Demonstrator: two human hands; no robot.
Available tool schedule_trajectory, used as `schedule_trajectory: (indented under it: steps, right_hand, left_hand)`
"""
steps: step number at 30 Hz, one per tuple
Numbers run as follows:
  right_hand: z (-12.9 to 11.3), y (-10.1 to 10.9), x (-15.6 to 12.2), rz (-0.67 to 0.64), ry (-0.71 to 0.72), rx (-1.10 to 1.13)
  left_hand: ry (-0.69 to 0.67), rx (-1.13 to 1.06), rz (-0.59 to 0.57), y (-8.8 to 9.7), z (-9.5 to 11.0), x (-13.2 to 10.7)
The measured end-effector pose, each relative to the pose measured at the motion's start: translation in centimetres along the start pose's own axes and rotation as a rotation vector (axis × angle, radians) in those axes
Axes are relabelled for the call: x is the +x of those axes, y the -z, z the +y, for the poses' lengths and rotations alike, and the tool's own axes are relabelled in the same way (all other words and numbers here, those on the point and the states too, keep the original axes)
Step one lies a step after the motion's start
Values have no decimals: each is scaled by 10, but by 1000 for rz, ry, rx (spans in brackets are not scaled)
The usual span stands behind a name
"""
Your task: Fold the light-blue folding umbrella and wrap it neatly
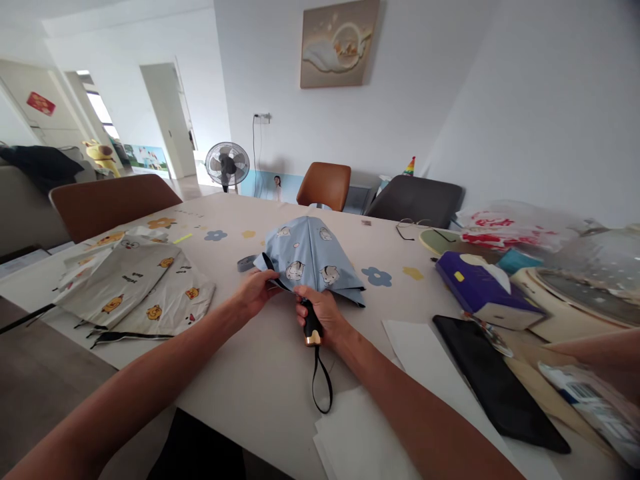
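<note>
A blue folding umbrella [313, 250] with cartoon cat prints lies loosely gathered on the table, its tip pointing away from me. My right hand [323, 313] is closed around its black handle, which has a gold-coloured end and a black wrist loop [323, 387]. At the near left of the canopy, my left hand [257, 290] pinches the dark edge of the fabric. A grey-blue strap [246, 264] sticks out beside that hand. To the left, a cream umbrella [145, 287] with yellow cartoon prints lies partly folded, reaching the table's edge.
On the right are a black tablet-like slab [495, 380], white paper sheets [360, 433], a purple tissue box [483, 290], plastic bags [520, 223] and glasses [413, 227]. Chairs [324, 185] stand behind the table [235, 373]. Part of another person's arm [600, 350] shows at the right edge.
</note>
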State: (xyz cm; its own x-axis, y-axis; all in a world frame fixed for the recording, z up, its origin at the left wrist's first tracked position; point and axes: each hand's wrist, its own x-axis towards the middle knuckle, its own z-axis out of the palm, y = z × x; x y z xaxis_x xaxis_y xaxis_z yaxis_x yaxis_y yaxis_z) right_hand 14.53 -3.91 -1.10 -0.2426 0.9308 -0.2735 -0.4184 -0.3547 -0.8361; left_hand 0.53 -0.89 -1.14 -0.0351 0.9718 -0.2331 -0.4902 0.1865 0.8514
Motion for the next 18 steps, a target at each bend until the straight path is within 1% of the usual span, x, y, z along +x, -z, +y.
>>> schedule_trajectory:
  steps: [2, 5, 7, 11, 13, 15, 18]
  right_hand:
    - [2, 0, 1, 19, 21, -9]
    - [4, 1, 3, 23, 37, -29]
    - [6, 1, 3, 24, 46, -54]
    - [8, 1, 3, 55, 62, -68]
    - [7, 0, 2, 66, 63, -27]
    - [4, 1, 2, 66, 54, 34]
    - [-1, 3, 2, 55, 47, 119]
  left_hand:
    - [-14, -14, 22, 0, 0, 1]
    - [50, -7, -11, 1, -2, 3]
    - [52, 43, -1, 2, -3, 5]
    - [-116, 177, 79, 7, -1, 10]
    - [-152, 171, 84, 10, 2, 12]
    - [-140, 127, 88, 12, 5, 15]
    - [-77, 79, 118, 15, 7, 19]
